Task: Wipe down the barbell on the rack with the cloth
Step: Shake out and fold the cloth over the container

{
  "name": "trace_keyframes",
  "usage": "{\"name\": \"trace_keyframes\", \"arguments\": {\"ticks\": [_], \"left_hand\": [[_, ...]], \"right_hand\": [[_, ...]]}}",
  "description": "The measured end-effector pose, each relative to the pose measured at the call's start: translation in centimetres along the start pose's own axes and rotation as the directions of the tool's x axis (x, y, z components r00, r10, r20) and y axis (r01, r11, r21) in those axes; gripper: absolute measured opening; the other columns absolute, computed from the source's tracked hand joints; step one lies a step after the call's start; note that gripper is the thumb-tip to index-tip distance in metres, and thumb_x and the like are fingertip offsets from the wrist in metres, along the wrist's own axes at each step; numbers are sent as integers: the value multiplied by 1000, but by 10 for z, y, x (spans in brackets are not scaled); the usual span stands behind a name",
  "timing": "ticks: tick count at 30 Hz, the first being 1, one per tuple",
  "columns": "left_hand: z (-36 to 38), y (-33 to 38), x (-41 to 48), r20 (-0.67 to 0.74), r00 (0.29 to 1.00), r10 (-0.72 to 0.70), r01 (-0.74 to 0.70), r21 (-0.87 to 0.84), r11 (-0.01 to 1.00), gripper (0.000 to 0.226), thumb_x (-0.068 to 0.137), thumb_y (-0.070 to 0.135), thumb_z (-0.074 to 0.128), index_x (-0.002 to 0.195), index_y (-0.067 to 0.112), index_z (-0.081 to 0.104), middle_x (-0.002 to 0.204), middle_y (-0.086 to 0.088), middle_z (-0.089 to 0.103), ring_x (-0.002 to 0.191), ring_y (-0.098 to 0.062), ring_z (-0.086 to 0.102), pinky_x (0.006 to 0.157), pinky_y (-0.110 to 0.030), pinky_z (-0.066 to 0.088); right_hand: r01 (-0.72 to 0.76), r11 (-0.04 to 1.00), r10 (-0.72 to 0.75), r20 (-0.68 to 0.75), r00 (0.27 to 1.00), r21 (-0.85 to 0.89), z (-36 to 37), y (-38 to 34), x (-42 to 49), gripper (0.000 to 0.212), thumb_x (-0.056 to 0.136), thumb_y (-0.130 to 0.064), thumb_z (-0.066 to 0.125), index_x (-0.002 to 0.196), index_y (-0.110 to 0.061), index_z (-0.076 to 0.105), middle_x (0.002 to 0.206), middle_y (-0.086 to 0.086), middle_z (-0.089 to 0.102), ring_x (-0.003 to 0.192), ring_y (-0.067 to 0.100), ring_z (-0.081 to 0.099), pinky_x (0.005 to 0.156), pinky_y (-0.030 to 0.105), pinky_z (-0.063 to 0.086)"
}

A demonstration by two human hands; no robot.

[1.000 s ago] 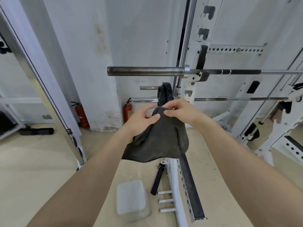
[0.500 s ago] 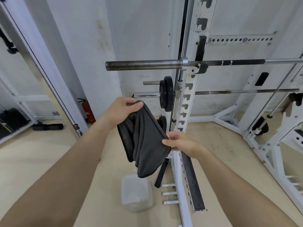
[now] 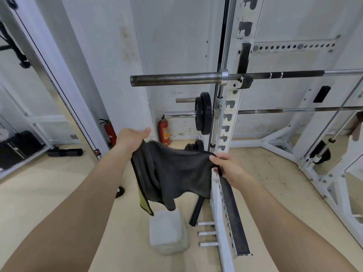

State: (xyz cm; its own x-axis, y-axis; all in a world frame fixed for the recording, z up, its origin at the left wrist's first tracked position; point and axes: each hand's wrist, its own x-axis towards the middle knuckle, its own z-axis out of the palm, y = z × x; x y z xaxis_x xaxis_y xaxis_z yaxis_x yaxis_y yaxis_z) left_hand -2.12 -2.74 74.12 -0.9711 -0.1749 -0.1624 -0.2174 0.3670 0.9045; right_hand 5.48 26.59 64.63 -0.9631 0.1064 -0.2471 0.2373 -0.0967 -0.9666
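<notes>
The barbell (image 3: 176,80) lies level on the white rack (image 3: 233,107) above my hands, its dark bare sleeve sticking out to the left and its shaft running off to the right. A dark grey cloth (image 3: 176,173) with a yellow-green edge hangs spread between my two hands, well below the bar. My left hand (image 3: 131,141) grips its upper left corner. Pinching the right corner is my right hand (image 3: 225,166), close to the rack's upright. Neither hand touches the barbell.
A second bar with black plates (image 3: 203,115) sits lower on the rack. Two red fire extinguishers (image 3: 164,132) stand by the wall. On the floor lie a pale block (image 3: 167,234), a black roller (image 3: 197,211) and the rack's base rail (image 3: 233,218). A mirror (image 3: 29,114) leans at left.
My hands have drawn apart and the bunched cloth is now spread between them. My right hand rose to take hold of the cloth's right corner; the left dropped slightly.
</notes>
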Motion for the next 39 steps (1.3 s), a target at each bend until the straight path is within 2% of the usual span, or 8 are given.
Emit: {"name": "trace_keyframes", "arguments": {"ticks": [5, 11, 21, 25, 29, 34, 37, 39], "left_hand": [[18, -12, -12, 161, 976, -145, 177, -213, 961, 29, 88, 1, 69, 116, 0, 63, 106, -16, 65, 87, -21, 65, 71, -32, 58], [52, -16, -44, 407, 903, -139, 352, -514, 782, 27, 92, -13, 54, 115, 0, 60, 103, -21, 67, 91, -27, 69, 71, -32, 60], [78, -3, -64, 421, 906, -52, 328, -617, 715, 43, 89, -23, 42, 116, 5, 62, 104, -21, 69, 99, -28, 70, 85, -34, 58], [76, -1, -68, 378, 925, -41, 295, -646, 704, 37, 92, -19, 46, 115, 6, 64, 101, -18, 68, 92, -22, 70, 75, -27, 58], [73, -4, -73, 355, 935, 5, 248, -663, 706, 29, 93, -12, 54, 115, 2, 65, 106, -18, 69, 91, -19, 70, 77, -24, 59], [64, -25, -66, 202, 960, 194, -138, -263, 955, 17, 85, 29, 76, 90, 14, 69, 74, 0, 58, 65, -8, 55, 60, -23, 49], [62, -48, -64, 177, 885, 431, -433, -29, 901, 23, 88, 41, 70, 70, 28, 64, 66, 4, 50, 59, -9, 47, 59, -27, 39], [65, -67, -66, 256, 857, 448, -485, 103, 868, 21, 90, 45, 63, 76, 30, 66, 77, 4, 56, 72, -14, 55, 67, -33, 44]], "right_hand": [[14, 999, -17, 78, 997, 39, 32, -25, -3, 20, 90, -5, 69, 108, -14, 75, 102, 4, 77, 91, 17, 72, 76, 26, 54], [92, 993, -99, 97, 990, 81, 56, -38, -10, 29, 85, 6, 71, 106, -15, 75, 96, 1, 78, 80, 14, 70, 66, 22, 52], [400, 895, -407, 6, 913, -199, 59, -41, -33, 36, 83, 0, 76, 113, -20, 73, 99, -7, 77, 99, 3, 70, 95, 28, 53], [470, 850, -449, 140, 883, -237, 59, -46, -41, 43, 79, 2, 78, 117, -16, 71, 107, -9, 73, 104, -3, 66, 87, 14, 52], [484, 850, -468, 123, 875, -209, 65, -52, -35, 38, 76, -1, 83, 110, -14, 74, 106, -6, 75, 103, 2, 69, 93, 22, 55], [486, 861, -470, 129, 873, -149, 67, -66, -24, 32, 87, 5, 69, 101, -23, 75, 105, -7, 76, 107, 7, 68, 97, 27, 52], [454, 891, -448, 154, 881, -5, 71, -82, -20, 32, 91, 9, 60, 102, -18, 73, 107, 0, 75, 101, 15, 69, 84, 27, 54], [424, 901, -433, 152, 889, 89, 71, -94, -18, 29, 93, 7, 58, 103, -16, 74, 105, 4, 74, 94, 17, 69, 77, 28, 55]]}}
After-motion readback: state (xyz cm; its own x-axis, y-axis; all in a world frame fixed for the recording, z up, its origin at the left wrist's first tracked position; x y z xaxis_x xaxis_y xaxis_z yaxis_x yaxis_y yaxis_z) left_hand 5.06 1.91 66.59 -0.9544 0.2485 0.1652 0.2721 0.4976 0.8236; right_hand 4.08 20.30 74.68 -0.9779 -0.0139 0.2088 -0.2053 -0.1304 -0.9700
